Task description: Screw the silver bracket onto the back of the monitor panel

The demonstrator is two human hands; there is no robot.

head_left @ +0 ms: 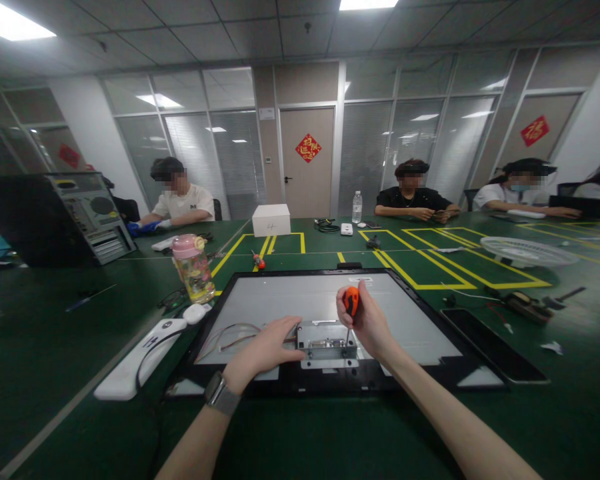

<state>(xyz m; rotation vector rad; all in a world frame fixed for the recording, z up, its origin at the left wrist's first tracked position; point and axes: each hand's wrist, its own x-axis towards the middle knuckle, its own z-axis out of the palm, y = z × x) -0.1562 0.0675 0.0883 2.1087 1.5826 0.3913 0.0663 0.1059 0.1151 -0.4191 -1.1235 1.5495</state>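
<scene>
My right hand (363, 320) is wrapped round the orange and black handle of a screwdriver (351, 301). Its shaft points down at the right end of a metal bracket with a circuit board (327, 343). Whether the tip sits in a screw is too small to tell. My left hand (267, 350) holds the bracket's left end between thumb and fingers. Beneath lies a flat display panel (260, 293) with a black frame and a grey back. Thin wires (230, 337) run from the bracket across the panel's left side.
Left of the panel are a white power bank (140, 360) with a cable and a pink-lidded bottle (194, 267). A black phone-like slab (493, 343) lies to the right. Behind stand a white box (271, 220) and a water bottle (357, 207). Several people sit across the green table.
</scene>
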